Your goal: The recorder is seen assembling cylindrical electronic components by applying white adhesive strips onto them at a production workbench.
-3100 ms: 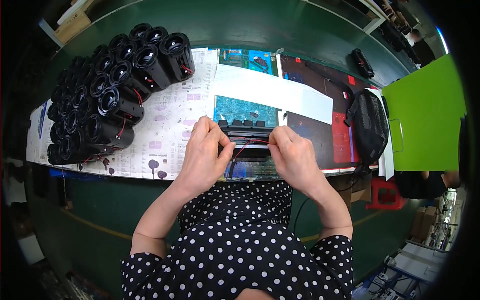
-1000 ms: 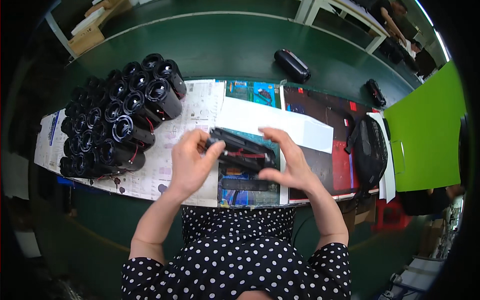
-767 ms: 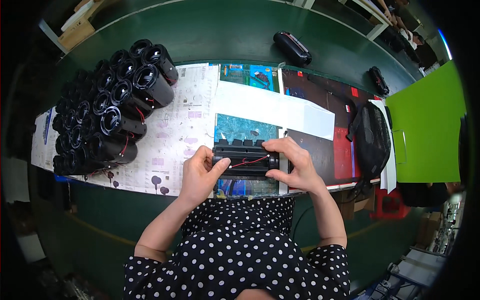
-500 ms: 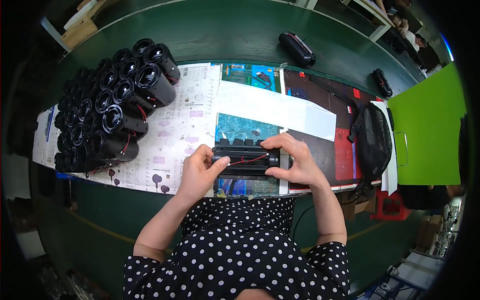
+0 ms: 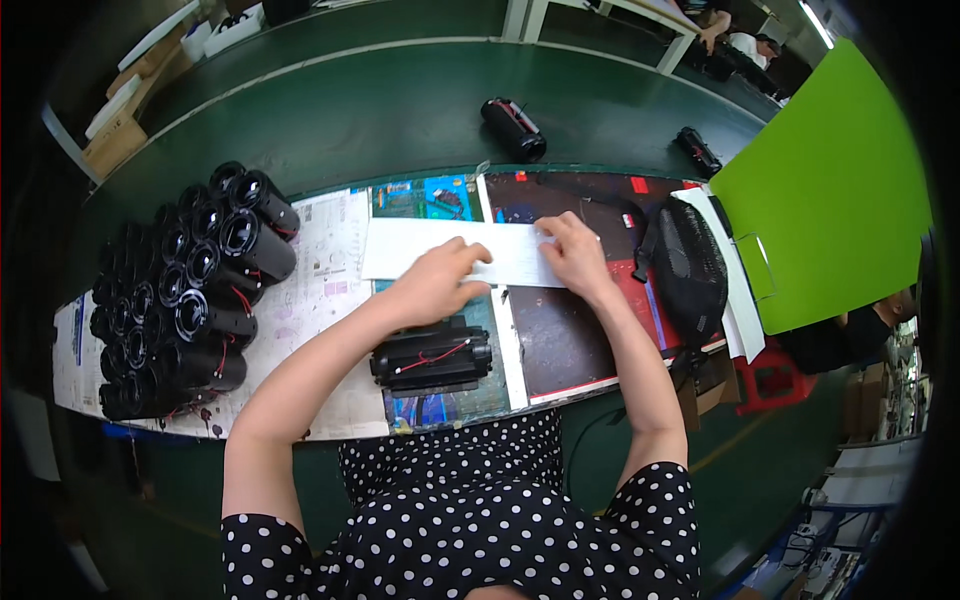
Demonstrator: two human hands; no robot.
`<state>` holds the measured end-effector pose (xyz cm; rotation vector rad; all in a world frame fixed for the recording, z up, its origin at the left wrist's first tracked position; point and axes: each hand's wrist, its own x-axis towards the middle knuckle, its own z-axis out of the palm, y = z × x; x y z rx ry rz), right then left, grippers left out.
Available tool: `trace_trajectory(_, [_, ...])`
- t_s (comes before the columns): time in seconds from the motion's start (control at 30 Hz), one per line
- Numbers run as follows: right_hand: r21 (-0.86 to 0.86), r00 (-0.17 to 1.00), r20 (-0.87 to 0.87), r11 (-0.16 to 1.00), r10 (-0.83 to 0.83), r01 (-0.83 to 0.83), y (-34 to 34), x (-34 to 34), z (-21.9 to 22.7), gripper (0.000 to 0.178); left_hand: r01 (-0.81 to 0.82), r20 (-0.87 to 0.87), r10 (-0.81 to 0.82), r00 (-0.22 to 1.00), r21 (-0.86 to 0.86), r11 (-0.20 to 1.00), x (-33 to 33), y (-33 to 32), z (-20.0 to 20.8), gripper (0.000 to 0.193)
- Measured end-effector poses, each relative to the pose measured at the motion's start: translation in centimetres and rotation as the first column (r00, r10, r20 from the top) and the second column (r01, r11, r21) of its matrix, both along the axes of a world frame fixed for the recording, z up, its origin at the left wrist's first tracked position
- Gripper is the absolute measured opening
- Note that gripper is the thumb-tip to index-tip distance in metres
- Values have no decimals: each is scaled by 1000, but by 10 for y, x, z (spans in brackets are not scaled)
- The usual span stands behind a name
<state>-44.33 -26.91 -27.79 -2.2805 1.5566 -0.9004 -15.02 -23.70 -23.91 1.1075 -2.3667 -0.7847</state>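
A long white paper strip lies across the table in front of me. Over its middle reaches my left hand, thumb and fingers apart, gripping nothing. My right hand has its fingers curled at the strip's right end, which it partly covers; the fingers appear closed on that end. Nearer to me, a black plastic housing with a thin red and black wire lies on the table, below my left hand and touched by neither hand.
Several black cylindrical housings with red wires stand grouped at the left. Two black units, one nearer and one farther right, lie on the green surface beyond. At the right are a black mesh bag and a lime-green board.
Both hands have let go of the black housing and moved forward to the white strip. The housing stays on the table. The whole view has shifted, so the scene sits farther left and lower.
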Motion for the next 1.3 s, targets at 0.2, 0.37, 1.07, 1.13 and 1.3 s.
trace_trajectory(0.2, [13, 994, -103, 999, -33, 34, 1, 7, 6, 26, 92, 351, -99, 931, 36, 995, -52, -35, -1, 63])
trace_trajectory(0.37, [8, 989, -137, 998, -58, 60, -4, 11, 6, 22, 56, 385, -75, 920, 61, 997, -60, -36, -1, 68])
trace_trajectory(1.07, [-402, 989, -81, 912, -124, 81, 33, 49, 124, 3, 1, 260, -1, 966, 2, 1000, -49, -37, -11, 77])
trace_trajectory(1.13, [-364, 993, 18, 924, -115, 114, 38, 58, 121, 4, -12, 72, -11, 997, 306, 952, -27, -38, 2, 76])
trace_trajectory(1.3, [-295, 968, 245, 946, -59, 132, 47, 88, 99, 5, 11, -322, 196, 926, 544, 839, 27, -11, -6, 41])
